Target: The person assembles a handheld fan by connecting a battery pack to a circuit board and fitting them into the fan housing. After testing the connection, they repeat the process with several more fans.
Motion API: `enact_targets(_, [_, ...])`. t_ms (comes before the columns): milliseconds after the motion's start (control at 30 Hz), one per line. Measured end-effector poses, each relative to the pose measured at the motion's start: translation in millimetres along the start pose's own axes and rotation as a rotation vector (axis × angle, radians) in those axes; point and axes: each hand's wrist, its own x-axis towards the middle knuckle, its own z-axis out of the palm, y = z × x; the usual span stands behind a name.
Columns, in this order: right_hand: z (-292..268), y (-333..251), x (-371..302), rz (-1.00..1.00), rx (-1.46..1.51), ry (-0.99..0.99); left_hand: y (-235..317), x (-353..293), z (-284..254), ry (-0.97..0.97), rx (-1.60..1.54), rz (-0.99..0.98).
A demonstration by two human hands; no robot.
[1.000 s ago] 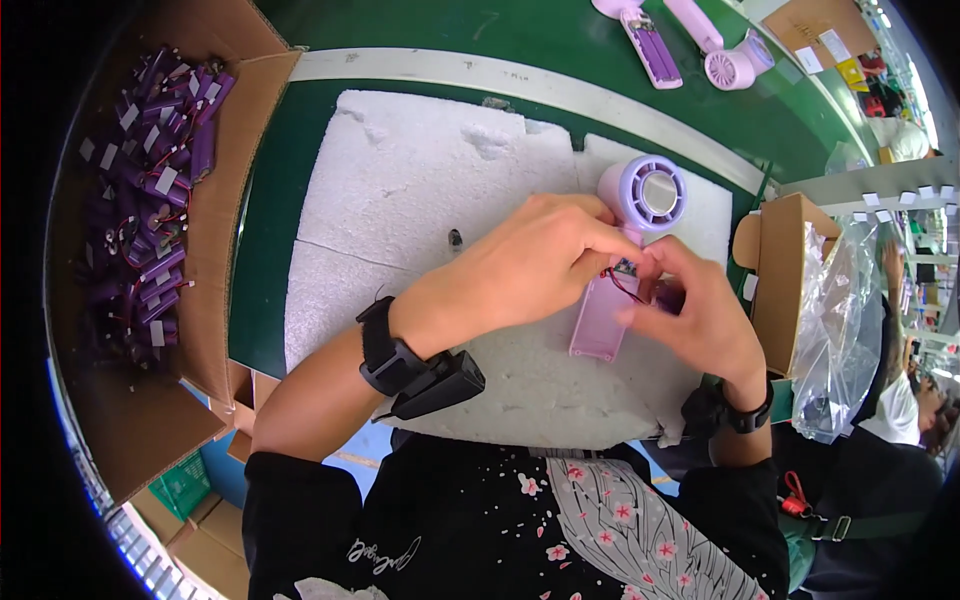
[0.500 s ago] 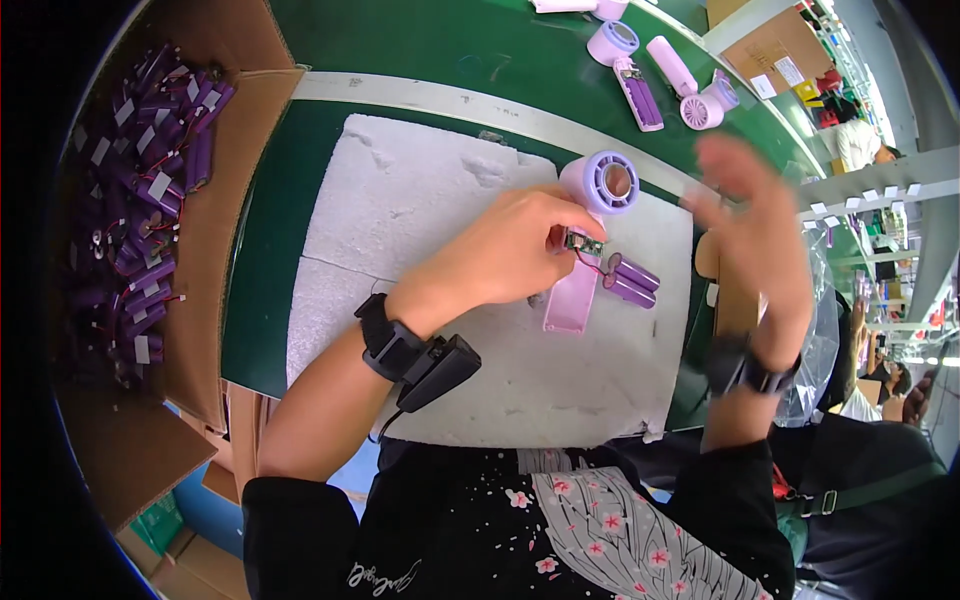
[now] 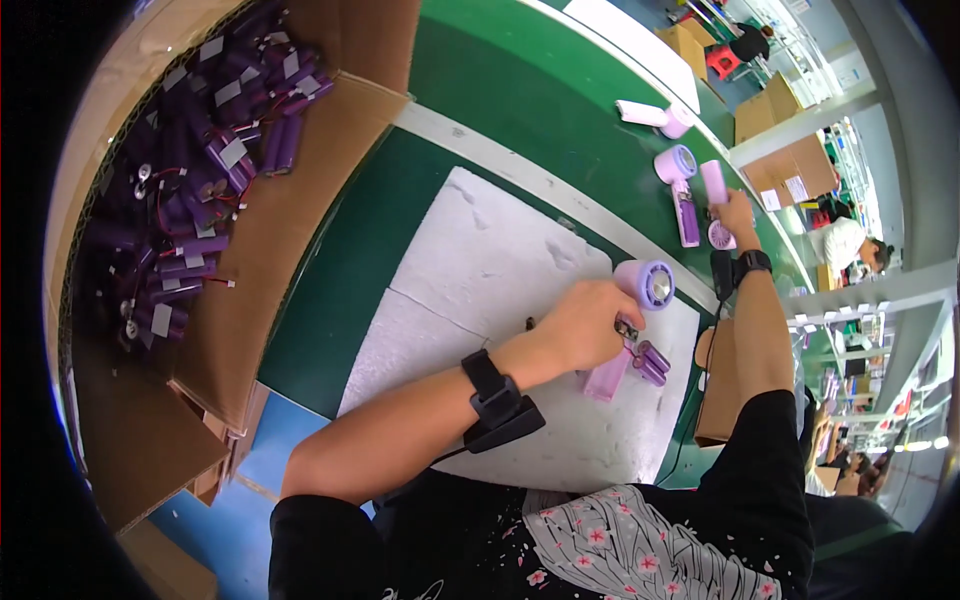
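Battery packs (image 3: 232, 155): in carton (image 3: 285, 230), left of foam board (image 3: 480, 240)
Handheld fan (image 3: 645, 285): on board's right half
Battery pair (image 3: 652, 363): right of handle (image 3: 603, 384)
Other fans (image 3: 676, 165): on bench (image 3: 520, 90), behind board

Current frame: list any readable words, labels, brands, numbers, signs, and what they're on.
Nothing legible to quote.
White labels on the cardboard box, upper right: too small to read.
Pale script on the black shirt, lower edge: cut off, unreadable.
Grey stickers on the purple batteries: no print visible.
White cards on the beam: too small to tell.
Fan at the left hand: no print visible.
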Motion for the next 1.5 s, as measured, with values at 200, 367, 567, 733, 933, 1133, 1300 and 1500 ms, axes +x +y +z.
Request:
enact_targets(200, [-87,-107,4,-0.417,0.199,0.220,-1,-4,2,0.056,0.020,0.011])
enact_targets(367, [-88,-174,24,-0.734,0.062,0.058,5,1,2,0.011,-0.037,-0.043])
enact_targets(567, [-42,-198,22,-0.582,-0.131,-0.110,0,-3,12,0.075,-0.032,0.009])
enact_targets(733, [-26,-179,51,-0.581,-0.099,-0.190,5,-6,11,0.052,-0.006,0.010])
enact_targets(933, [-34,-191,48,-0.466,-0.426,-0.275,7,-2,11,0.029,0.004,0.013])
enact_targets(1133, [-29,-161,41,-0.499,-0.236,-0.208,8,0,9,0.002,-0.003,0.011])
enact_targets(1300, [-23,-150,20,-0.564,-0.038,-0.060,6,-1,8,-0.012,0.014,0.004])
enact_targets(1500, [-41,-175,-17,-0.436,0.096,0.068,9,-1,5,-0.010,-0.001,0.017])
